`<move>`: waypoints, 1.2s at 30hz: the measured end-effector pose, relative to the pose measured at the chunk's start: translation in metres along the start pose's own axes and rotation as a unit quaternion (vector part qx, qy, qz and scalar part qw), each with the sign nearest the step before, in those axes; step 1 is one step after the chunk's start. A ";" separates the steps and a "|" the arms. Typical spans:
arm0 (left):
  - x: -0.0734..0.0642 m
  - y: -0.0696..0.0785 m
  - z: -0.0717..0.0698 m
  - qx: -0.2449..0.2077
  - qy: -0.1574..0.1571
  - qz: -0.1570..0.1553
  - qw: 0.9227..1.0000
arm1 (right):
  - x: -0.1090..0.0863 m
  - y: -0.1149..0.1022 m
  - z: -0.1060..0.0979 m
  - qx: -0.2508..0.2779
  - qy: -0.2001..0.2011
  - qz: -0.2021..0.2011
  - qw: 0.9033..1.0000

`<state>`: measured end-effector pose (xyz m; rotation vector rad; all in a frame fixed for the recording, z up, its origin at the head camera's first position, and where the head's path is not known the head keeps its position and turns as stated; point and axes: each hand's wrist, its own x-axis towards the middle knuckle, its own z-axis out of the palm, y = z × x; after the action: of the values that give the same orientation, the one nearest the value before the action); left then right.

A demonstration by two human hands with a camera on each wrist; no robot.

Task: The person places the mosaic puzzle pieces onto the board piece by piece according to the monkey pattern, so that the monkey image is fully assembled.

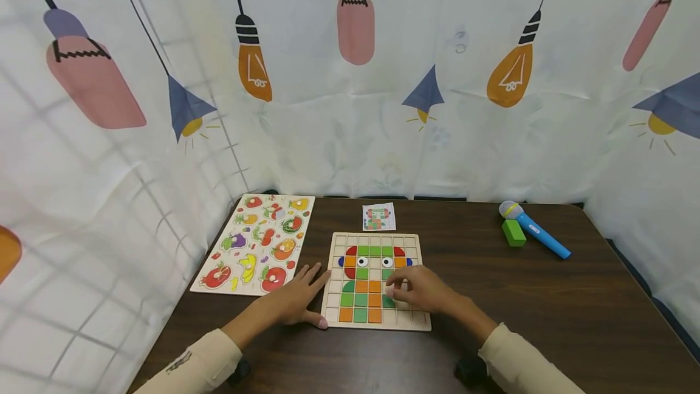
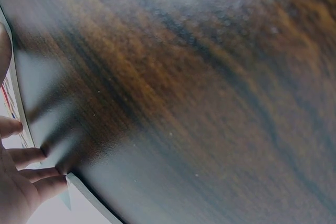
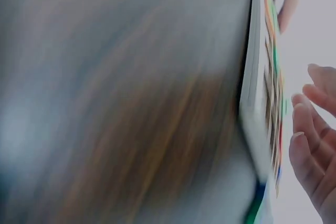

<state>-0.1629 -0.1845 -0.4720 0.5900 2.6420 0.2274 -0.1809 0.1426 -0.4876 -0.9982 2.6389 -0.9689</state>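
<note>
A light wooden grid board (image 1: pixel 404 321) lies on the dark table, filled partly with orange, green, red and blue pieces plus two eye pieces. My left hand (image 1: pixel 298 298) rests flat at its left side, fingers spread, thumb at the lower left corner. In the left wrist view the left hand's fingers (image 2: pixel 26 158) point toward the tabletop. Over the board's right half my right hand (image 1: pixel 421 287) is bent, thumb and forefinger brought close above the green pieces. I cannot tell whether a piece sits between them. The right wrist view shows its curled fingers (image 3: pixel 310 135) beside the board's edge.
Behind the board lies a small picture card (image 1: pixel 378 216) with a similar coloured pattern. A fruit puzzle board (image 1: pixel 251 248) is at the left, near the left hand. To the right lie a green block (image 1: pixel 513 233) and a blue toy microphone (image 1: pixel 538 233). Printed curtains surround the table.
</note>
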 end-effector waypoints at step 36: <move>0.000 -0.001 0.001 0.008 0.005 0.012 1.000 | -0.066 0.058 -0.042 -0.047 0.021 0.093 0.994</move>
<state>-0.1627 -0.1856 -0.4727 0.6264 2.6509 0.2168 -0.1766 0.2394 -0.4965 -0.7385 2.7757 -0.8408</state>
